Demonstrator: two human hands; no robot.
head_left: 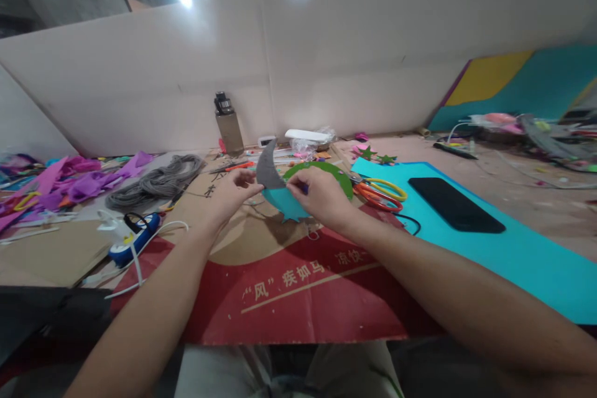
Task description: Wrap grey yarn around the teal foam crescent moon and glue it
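My left hand (236,189) pinches the lower edge of a grey crescent-shaped foam piece (267,166) that stands up between my hands. My right hand (319,196) is closed around a thin purple-tipped pen (304,187) and rests on a teal foam cut-out (286,204) held just under the grey piece. A green foam circle (336,173) lies on the table right behind my right hand. Both hands hover over a brown and red cardboard sheet (280,273) with printed white characters.
Orange and yellow scissors (380,193) and a black phone (454,204) lie on a big teal foam sheet (513,255) at right. A grey cord coil (156,180), purple scraps (84,180), a blue glue gun (135,233) sit left. A bottle (228,124) stands by the white wall.
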